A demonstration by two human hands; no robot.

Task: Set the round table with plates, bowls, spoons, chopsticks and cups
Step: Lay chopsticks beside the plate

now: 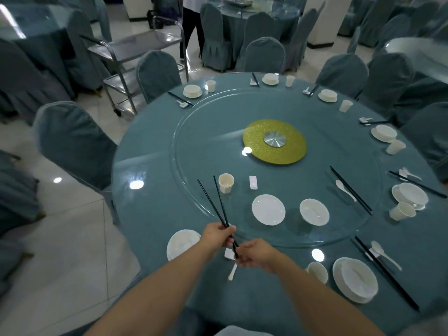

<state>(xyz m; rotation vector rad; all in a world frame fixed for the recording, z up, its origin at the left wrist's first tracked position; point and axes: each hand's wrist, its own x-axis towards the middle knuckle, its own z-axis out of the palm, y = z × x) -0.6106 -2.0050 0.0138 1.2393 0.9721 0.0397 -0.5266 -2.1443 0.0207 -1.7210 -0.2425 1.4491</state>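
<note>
Both hands meet at the surface's six o'clock edge. The left hand has its fingers curled around a pair of black chopsticks, whose tips splay toward eleven o'clock. The right hand pinches their near ends. Beneath lie a white spoon and chopstick rest, with a plate at nine o'clock of the hands.
</note>
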